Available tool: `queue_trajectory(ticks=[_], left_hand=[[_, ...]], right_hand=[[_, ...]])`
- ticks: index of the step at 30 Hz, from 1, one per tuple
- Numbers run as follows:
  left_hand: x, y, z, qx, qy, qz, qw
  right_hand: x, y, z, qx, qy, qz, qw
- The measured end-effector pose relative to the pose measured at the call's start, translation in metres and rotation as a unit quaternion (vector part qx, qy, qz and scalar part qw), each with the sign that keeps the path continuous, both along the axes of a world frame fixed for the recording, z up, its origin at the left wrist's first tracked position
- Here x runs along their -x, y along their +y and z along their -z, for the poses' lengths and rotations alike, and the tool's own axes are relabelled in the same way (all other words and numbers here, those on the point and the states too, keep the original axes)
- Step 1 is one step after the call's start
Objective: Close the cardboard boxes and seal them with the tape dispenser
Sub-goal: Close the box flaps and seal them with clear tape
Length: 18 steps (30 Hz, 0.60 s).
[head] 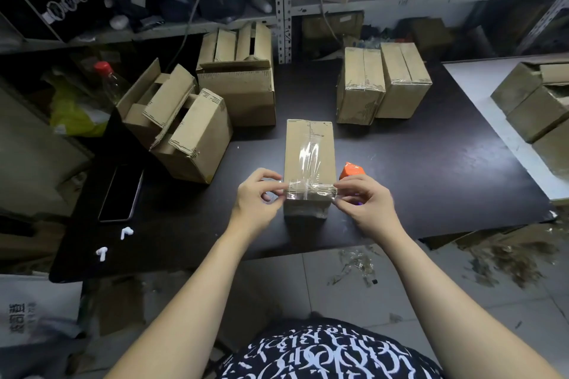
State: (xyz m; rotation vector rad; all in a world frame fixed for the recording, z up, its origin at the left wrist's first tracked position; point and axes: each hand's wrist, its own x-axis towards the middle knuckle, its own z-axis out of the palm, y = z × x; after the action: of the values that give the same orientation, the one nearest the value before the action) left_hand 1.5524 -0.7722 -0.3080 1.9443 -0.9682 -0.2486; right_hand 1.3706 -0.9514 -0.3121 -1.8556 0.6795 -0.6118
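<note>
At frame centre, the left hand (pixel 255 194) and right hand (pixel 366 198) are pinching a tape strip (pixel 311 191) across the box (pixel 309 144) at its near edge, probably pressing its ends down the sides next.

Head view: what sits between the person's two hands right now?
In the head view, the near end of the brown cardboard box, crossed by a strip of clear tape whose ends the left hand and right hand pinch.
</note>
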Motion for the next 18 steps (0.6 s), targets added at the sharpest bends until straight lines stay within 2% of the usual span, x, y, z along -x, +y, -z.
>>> queue_trajectory(ticks=[4,11,18], left_hand=[[-0.001,-0.003,0.003,0.002,-0.058,0.031,0.998],[0.005,-0.009,0.018,0.080,-0.119,0.033,0.989],[0.014,-0.007,0.034,0.082,-0.158,0.025,0.984]], right_hand=[[-0.003,0.002,0.008,0.088,0.009,0.018,0.996],[-0.004,0.005,0.011,0.100,-0.034,0.059,0.993],[-0.001,0.002,0.021,0.083,-0.035,0.040,0.995]])
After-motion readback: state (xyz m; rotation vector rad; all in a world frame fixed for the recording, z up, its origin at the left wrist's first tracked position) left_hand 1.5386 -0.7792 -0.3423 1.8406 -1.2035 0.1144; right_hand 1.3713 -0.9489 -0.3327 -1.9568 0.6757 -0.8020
